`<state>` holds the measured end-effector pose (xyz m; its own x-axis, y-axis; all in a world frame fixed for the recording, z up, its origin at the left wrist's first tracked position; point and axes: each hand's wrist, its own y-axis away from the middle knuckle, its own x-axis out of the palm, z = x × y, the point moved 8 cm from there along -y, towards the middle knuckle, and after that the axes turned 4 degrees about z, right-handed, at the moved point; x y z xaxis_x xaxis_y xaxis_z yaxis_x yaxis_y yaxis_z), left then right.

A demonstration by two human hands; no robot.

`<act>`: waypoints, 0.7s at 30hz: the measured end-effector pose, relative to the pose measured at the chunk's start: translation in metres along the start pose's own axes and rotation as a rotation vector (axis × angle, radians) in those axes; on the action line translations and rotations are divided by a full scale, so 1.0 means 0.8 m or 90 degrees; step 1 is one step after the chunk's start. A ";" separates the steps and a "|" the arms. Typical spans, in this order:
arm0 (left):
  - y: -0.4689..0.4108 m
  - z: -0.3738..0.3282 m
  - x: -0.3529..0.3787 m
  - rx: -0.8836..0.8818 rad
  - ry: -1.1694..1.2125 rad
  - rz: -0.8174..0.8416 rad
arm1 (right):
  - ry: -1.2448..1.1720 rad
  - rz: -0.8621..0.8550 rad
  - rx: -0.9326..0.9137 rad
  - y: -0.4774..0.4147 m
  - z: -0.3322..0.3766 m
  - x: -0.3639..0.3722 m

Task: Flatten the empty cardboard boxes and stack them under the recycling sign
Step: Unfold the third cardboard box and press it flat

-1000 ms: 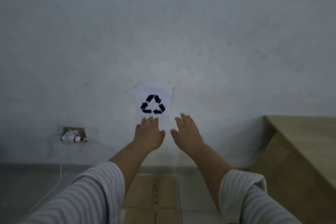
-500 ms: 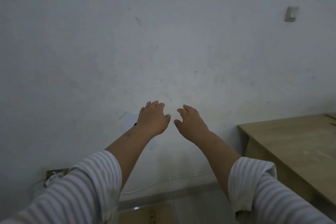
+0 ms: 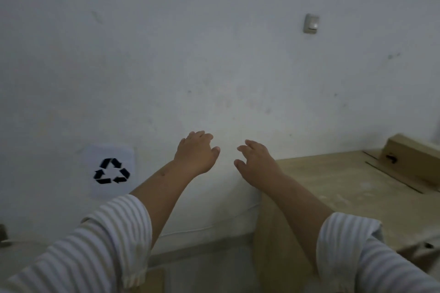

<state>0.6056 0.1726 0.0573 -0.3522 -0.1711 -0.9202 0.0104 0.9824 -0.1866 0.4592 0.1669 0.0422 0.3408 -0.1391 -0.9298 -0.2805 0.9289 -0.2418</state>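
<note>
Fingers (image 3: pixel 202 136) of the left hand (image 3: pixel 197 153) are loosely curled and apart, and those of the right hand (image 3: pixel 258 162) are the same, thumb spread wide; neither hand holds or touches anything, and the two hang side by side in the air with a gap between them. Nearest the camera, striped sleeves (image 3: pixel 114 233) are pushed up both forearms, and between them a strip of brown cardboard (image 3: pixel 156 280) shows on the floor at the bottom edge, too little of it to tell whether it is flat. Beyond the right forearm stands a wooden table (image 3: pixel 333 188), and at its far right corner lies a cardboard box (image 3: pixel 412 156) that looks unflattened. On the wall (image 3: pixel 214 66) behind, the recycling sign (image 3: pixel 110 171) hangs low on the left, well apart from the box, with a light switch (image 3: pixel 310 24) high up on the right. Judging by the empty hands, this is a pause between boxes: one appears to be waiting on the table. Next would be a reach rightward across the tabletop, a two-handed grip on the box, pressing it flat, then carrying it left to the floor below the sign.
</note>
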 end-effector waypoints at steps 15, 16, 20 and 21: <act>-0.136 -0.341 0.175 0.063 -0.008 0.024 | 0.006 -0.013 0.022 -0.014 -0.360 -0.109; -0.152 -0.359 0.189 0.068 -0.010 0.024 | 0.005 -0.018 0.026 -0.022 -0.387 -0.113; -0.216 -0.433 0.233 0.079 0.002 0.029 | 0.003 -0.010 0.048 -0.049 -0.485 -0.129; -0.231 -0.456 0.243 0.087 0.000 0.033 | 0.008 -0.011 0.056 -0.055 -0.511 -0.135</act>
<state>0.1939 -0.0150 0.0388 -0.3480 -0.1207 -0.9297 0.1559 0.9704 -0.1843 0.0675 0.0009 0.0399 0.3328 -0.1587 -0.9296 -0.1949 0.9529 -0.2325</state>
